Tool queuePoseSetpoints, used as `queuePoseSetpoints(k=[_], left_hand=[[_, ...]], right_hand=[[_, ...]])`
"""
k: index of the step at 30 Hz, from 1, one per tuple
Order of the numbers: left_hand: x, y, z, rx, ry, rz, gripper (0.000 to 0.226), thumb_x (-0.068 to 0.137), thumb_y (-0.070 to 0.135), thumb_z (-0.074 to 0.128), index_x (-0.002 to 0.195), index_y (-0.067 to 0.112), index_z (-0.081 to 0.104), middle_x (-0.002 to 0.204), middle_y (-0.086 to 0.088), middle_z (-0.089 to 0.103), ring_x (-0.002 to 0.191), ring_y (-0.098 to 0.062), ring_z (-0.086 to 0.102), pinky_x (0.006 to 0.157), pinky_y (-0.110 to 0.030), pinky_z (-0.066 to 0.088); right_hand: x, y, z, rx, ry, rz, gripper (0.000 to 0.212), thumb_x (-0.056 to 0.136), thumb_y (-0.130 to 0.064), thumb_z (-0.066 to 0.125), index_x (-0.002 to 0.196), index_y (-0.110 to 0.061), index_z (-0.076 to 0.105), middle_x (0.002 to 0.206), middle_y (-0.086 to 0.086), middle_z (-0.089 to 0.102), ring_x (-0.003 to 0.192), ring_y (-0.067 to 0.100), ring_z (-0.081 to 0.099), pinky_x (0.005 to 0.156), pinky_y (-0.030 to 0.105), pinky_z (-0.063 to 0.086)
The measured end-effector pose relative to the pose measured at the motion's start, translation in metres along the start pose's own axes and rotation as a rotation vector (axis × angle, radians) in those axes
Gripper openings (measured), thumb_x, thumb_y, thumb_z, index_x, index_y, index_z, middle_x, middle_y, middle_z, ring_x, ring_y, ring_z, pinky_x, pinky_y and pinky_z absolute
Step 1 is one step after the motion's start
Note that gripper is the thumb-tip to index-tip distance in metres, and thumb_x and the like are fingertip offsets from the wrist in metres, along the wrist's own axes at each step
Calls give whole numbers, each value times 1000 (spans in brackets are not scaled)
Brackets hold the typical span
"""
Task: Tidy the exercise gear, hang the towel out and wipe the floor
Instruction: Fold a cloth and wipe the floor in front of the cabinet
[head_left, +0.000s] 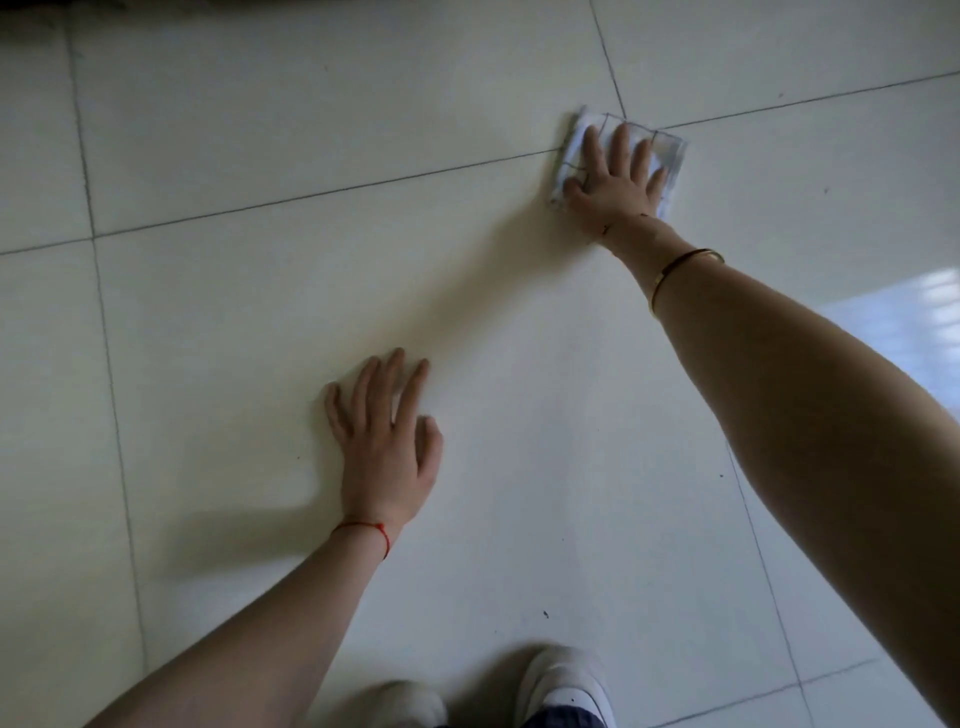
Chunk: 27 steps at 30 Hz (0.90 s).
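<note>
A small folded white cloth (670, 156) with thin dark lines lies flat on the pale tiled floor (260, 312), over a crossing of grout lines at the upper right. My right hand (613, 182) presses down on it with fingers spread, arm stretched far forward; a gold bangle sits on that wrist. My left hand (387, 447) rests palm down on the bare tile nearer to me, fingers apart, holding nothing, with a red string around the wrist.
A white shoe (563, 680) and a knee show at the bottom edge. A dark strip (156, 10) runs along the top left edge. Window light reflects off the tile (914, 332) at right. Small dark specks (545, 614) dot the floor.
</note>
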<state>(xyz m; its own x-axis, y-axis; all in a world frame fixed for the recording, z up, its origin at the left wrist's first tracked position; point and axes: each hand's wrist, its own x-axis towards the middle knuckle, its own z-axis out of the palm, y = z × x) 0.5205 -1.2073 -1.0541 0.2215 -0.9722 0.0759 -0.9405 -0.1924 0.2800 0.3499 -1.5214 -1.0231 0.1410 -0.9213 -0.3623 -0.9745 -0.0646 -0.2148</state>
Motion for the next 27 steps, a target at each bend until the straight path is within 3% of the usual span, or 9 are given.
queuePoseSetpoints(k=[5, 11, 17, 20, 24, 27], left_hand=[[1, 1, -2, -33, 7, -6, 54, 89, 24, 48, 143, 18, 49, 153, -9, 39, 142, -31, 32, 115, -62, 14], [1, 1, -3, 5, -11, -4, 56, 89, 23, 50, 145, 19, 46, 154, -7, 38, 142, -31, 33, 115, -61, 15], [0, 1, -3, 56, -14, 2, 59, 87, 23, 52, 145, 19, 44, 153, -8, 39, 140, -30, 35, 114, -62, 18], [0, 0, -3, 1, 20, 15, 55, 87, 24, 52, 141, 17, 50, 151, -9, 41, 140, -31, 34, 114, -61, 18], [-1, 0, -2, -28, 34, 8, 55, 84, 24, 57, 138, 18, 53, 150, -9, 42, 140, -30, 33, 114, -61, 17], [-1, 1, -1, 1, 18, 2, 55, 84, 27, 57, 139, 19, 51, 151, -8, 41, 140, -30, 32, 115, -60, 16]], right_hand=[[9, -50, 10, -35, 0, -116, 66, 96, -40, 31, 153, -28, 1, 161, 8, -11, 146, 34, -14, 117, 53, -9], [-34, -105, 44, -107, -13, -412, 66, 96, -38, 36, 154, -27, 4, 162, 7, -7, 147, 34, -11, 117, 54, -7], [-115, -96, 83, -49, 0, -615, 64, 95, -38, 39, 153, -26, 13, 162, 8, 3, 148, 34, -7, 118, 52, -8], [-135, -55, 83, -18, 42, -529, 63, 94, -41, 31, 153, -27, 13, 162, 5, 3, 148, 32, -7, 119, 52, -5], [-143, 22, 67, -9, 129, -167, 66, 92, -45, 23, 154, -29, 5, 162, 6, -3, 148, 31, -9, 118, 51, -7], [-151, 58, 59, -21, 117, -9, 64, 96, -41, 27, 154, -26, 2, 161, 9, -7, 147, 33, -11, 118, 54, -6]])
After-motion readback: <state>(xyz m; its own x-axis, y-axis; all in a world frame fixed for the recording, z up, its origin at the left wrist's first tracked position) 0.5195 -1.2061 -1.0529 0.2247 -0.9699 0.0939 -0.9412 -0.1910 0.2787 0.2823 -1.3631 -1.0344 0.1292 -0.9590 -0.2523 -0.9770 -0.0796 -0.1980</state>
